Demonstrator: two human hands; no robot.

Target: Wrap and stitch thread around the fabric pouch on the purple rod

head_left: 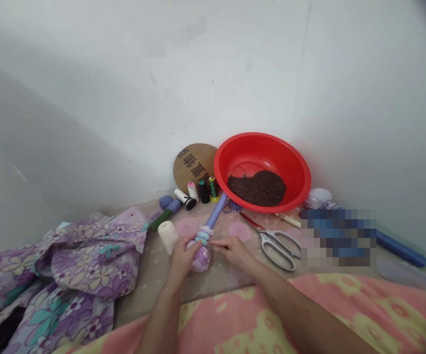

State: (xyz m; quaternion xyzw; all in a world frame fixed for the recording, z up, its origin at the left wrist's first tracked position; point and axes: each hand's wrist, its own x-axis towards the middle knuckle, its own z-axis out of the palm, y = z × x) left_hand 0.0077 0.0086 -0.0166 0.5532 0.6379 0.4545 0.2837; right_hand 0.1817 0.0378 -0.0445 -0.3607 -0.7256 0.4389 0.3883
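Observation:
A stick wrapped in purple (216, 212) has a round head covered in purple floral cloth (201, 261), with gathered cloth around its neck. My left hand (182, 259) is closed around the head and neck, thumb on top. At the neck's right side, the fingers of my right hand (234, 251) are pinched together, close to the gathered cloth. Whatever sits between those fingertips is too small to make out. Silver scissors (280, 250) with red-edged blades lie to the right of my right hand. A cream thread spool (167, 236) stands beside my left hand.
A red basin (297, 169) holding dark brown grains (260, 189) leans by the wall. Several thread cones (204, 191) stand before a cardboard disc (193, 164). Crumpled floral cloth (98, 260) covers the left. A white ball (319, 197) lies right, near a blurred-out patch.

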